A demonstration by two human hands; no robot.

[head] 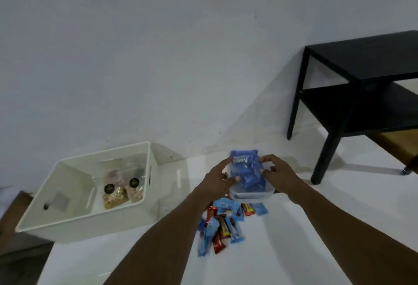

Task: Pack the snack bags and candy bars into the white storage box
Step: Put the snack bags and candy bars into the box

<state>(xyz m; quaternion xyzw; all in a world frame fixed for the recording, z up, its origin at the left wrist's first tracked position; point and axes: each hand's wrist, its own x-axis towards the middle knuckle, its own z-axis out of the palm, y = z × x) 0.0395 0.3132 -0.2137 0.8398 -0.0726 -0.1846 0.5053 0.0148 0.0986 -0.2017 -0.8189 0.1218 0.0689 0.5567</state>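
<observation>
- Bare forearms [158, 239] are stretching from the lower edge toward the middle of the white counter [305, 250].
- Candy bars [222, 223], in blue and red wrappers, are lying in a loose pile between the forearms.
- Left hand [218, 179] and right hand [279, 172] are gripping a clear container [251, 194] from opposite sides, fingers curled onto the blue packets [247, 171] inside it.
- White storage box [144, 146] is sitting at the left, well apart from the hands, with snack bags [119, 190] lying in its right half.
- Black side table [362, 63] is standing at the right, by the wall [158, 47].
</observation>
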